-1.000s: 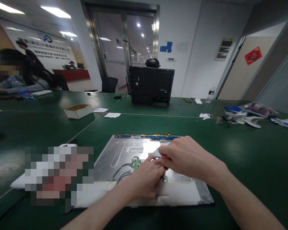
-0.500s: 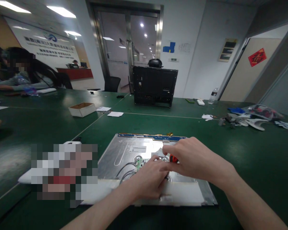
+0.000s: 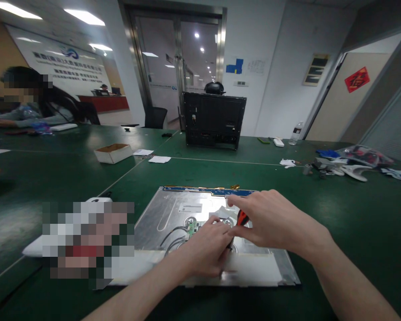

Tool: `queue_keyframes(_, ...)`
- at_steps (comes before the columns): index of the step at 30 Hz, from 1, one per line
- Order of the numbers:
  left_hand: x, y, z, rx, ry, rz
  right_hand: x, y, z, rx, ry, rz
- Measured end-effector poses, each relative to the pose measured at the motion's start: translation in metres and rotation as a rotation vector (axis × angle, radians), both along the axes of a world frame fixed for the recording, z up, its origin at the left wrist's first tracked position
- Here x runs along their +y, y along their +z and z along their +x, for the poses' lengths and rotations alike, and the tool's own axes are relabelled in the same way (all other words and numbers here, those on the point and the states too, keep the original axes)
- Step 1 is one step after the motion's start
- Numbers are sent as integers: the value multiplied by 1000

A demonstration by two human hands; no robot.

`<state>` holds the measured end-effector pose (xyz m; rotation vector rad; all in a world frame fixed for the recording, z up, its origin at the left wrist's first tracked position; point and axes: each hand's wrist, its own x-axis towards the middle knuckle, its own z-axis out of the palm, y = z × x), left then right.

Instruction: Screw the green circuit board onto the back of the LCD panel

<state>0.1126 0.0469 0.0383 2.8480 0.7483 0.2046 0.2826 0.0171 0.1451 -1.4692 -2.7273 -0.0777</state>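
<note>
A silver display panel (image 3: 173, 214) lies back-up on the green table in front of me, with a blue strip along its far edge and grey cables running to a small green circuit board (image 3: 191, 227). My right hand (image 3: 270, 220) grips the red and black handle of a screwdriver (image 3: 242, 218), which points down at the panel. My left hand (image 3: 205, 249) rests on the panel right beside the tool's tip, fingers curled around its lower shaft. The tip itself is hidden by my fingers.
A black monitor housing (image 3: 214, 119) stands upright at the back. An open cardboard box (image 3: 113, 153) and paper slips lie to the left, a water bottle (image 3: 295, 133) and scattered parts to the right. A person (image 3: 26, 104) sits far left. A blurred patch covers the near left.
My right hand has shifted slightly right and opened its fingers around the handle, so more of the red grip shows. The left hand stays at the same spot.
</note>
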Motion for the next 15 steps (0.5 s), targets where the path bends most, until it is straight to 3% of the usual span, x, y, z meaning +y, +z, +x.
queue_keyframes(4,1,-2,0,-11,15,12,5,0,-7,-44,-60,18)
queue_keyframes(11,2,-13,0,-15,3,67,1,1,-3,10,159,23)
queue_keyframes(15,2,-13,0,-28,5,71,-1,2,-4,-17,147,3)
